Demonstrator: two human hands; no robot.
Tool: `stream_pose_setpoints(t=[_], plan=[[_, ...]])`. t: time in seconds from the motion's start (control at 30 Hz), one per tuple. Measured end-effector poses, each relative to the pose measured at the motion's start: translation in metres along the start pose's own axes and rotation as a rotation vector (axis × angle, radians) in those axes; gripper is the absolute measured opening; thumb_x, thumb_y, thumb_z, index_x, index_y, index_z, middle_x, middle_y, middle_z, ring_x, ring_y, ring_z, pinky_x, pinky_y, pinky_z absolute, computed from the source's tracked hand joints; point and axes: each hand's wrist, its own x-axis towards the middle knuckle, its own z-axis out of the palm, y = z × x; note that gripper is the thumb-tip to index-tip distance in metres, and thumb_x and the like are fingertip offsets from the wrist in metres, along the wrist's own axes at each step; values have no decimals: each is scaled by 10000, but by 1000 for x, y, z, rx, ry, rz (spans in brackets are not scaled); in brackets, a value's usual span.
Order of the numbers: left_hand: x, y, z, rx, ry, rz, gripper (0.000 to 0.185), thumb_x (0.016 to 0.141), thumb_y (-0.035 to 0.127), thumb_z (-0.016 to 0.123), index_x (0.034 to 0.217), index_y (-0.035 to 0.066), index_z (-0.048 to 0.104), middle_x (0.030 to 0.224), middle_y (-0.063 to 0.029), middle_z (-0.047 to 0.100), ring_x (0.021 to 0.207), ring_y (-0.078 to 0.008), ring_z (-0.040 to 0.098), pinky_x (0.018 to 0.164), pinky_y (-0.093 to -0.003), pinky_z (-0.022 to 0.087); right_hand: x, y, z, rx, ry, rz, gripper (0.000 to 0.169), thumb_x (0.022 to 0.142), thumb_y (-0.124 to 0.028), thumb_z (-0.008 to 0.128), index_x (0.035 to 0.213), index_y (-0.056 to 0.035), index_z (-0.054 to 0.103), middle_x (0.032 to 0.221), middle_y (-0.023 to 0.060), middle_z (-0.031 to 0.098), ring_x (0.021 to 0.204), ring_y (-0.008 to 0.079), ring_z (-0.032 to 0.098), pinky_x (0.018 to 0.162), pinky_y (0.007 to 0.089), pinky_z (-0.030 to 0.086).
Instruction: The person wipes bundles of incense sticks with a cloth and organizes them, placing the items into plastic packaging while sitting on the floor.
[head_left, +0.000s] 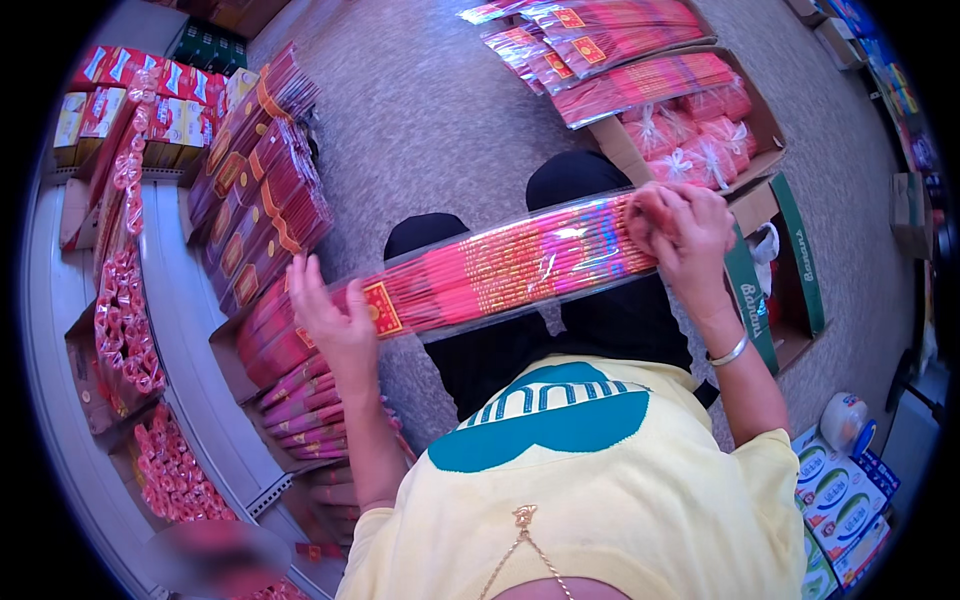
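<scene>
Across my knees lies a long clear plastic packet of incense sticks (495, 270), tilted up to the right. Its sticks have red, gold, pink and blue wrapping, and a red-and-gold label sits near the left end. My left hand (334, 315) is at that end, thumb along the packet and fingers spread past its edge. With my right hand (686, 232) I press a bunched red cloth (649, 217) onto the packet's right end. The cloth covers that end.
Shelves (176, 277) at left hold bundled incense packets (262, 187) and red-wrapped sticks (127, 322). Ahead at right, a cardboard box (769, 139) holds red bagged bundles (690, 142), with more packets (637, 90) across it. A green banana box (806, 255) and stacked cartons (836, 487) stand at right.
</scene>
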Motion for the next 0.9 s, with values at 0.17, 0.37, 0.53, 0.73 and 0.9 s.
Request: stream_pose_setpoints(t=[0.17, 0.37, 0.53, 0.73, 0.9], plan=[[6, 65, 23, -65, -323, 413, 860, 775, 406, 659, 1404, -43, 281, 1502, -229, 198, 1414, -357, 143, 1112, -564, 66, 15, -59, 21, 74, -112, -115, 565, 720, -340, 707, 1216, -125, 543, 1206, 146, 485, 1179, 339, 413, 967, 513, 296], [-5, 70, 57, -22, -357, 587, 918, 788, 605, 539, 1386, -53, 310, 1486, -238, 226, 1406, -357, 174, 1092, -601, 62, 10, -101, 53, 153, -157, -389, 525, 698, -417, 699, 1107, -101, 608, 1217, 129, 503, 1193, 332, 412, 988, 552, 250], [-3, 71, 52, 23, -412, 580, 878, 835, 612, 472, 1376, -62, 317, 1477, -245, 243, 1397, -362, 199, 1096, -589, 65, 12, -71, 39, 120, -199, -333, 533, 690, -348, 729, 1145, -114, 577, 1221, 102, 500, 1198, 301, 417, 989, 529, 258], [-4, 72, 53, 7, -410, 560, 828, 817, 599, 516, 1365, -7, 383, 1466, -239, 268, 1390, -356, 214, 1077, -620, 78, 14, 9, 10, -110, -74, -64, 516, 729, -272, 711, 1188, -103, 546, 1226, 101, 502, 1183, 313, 434, 989, 489, 283], [-3, 71, 50, 22, -376, 619, 715, 831, 599, 493, 1378, 142, 432, 1471, -231, 260, 1379, -362, 235, 1064, -632, 84, 9, 6, 14, -145, -16, -42, 525, 724, -271, 703, 1189, -88, 542, 1215, 113, 502, 1177, 323, 434, 976, 489, 295]])
